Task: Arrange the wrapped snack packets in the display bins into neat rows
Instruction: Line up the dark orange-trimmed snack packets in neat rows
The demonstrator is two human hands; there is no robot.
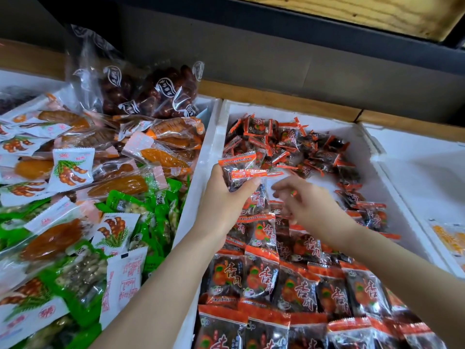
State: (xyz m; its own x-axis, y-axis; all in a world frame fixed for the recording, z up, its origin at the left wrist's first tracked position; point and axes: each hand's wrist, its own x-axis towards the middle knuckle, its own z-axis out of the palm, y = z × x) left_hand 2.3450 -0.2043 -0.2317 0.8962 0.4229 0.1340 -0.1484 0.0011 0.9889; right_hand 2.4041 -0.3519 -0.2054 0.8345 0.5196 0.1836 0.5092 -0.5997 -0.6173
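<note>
Here, crinkly glossy packets [239,170], left grip [225,197].

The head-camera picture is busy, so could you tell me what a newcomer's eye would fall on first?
Two hands hover over the middle white bin: the left hand grips a few red-edged packets, the blurred right hand reaches beside it. Nearer, such packets lie in neat rows; at the far end sits a loose heap.

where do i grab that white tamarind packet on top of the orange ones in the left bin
Probably pinch the white tamarind packet by its crimped top seal, coming from above. It lies face up on top of the pile, and that flat serrated strip is uncovered and clear of the filling.
</note>
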